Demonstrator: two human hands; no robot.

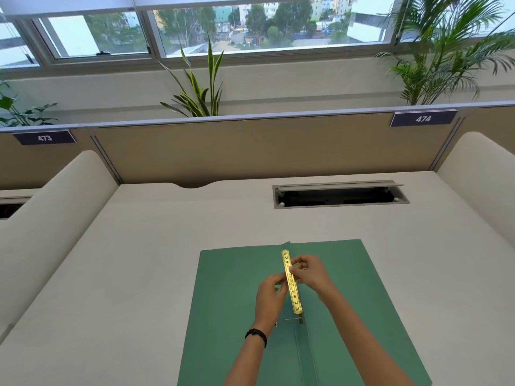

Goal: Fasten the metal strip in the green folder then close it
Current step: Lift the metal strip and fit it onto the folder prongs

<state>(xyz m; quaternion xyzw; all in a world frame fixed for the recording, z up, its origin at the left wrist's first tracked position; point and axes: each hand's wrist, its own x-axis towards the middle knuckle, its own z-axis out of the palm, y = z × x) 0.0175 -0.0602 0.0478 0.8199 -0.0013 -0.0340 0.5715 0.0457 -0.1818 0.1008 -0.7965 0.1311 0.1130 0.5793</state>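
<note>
A green folder (228, 302) lies open and flat on the desk, its spine fold running down the middle. Over that fold a gold metal strip (290, 280) is held lengthwise, a little above the folder. My left hand (271, 296) pinches the strip's middle from the left. From the right, my right hand (308, 271) pinches it slightly higher up. A thin metal prong (299, 319) sticks up from the folder just below the strip's near end. A black band circles my left wrist.
The folder rests on a white desk (139, 274) bounded by beige partitions. An open cable tray slot (340, 195) sits at the back right. Rounded white dividers (55, 213) flank both sides. Plants and windows stand behind the partition.
</note>
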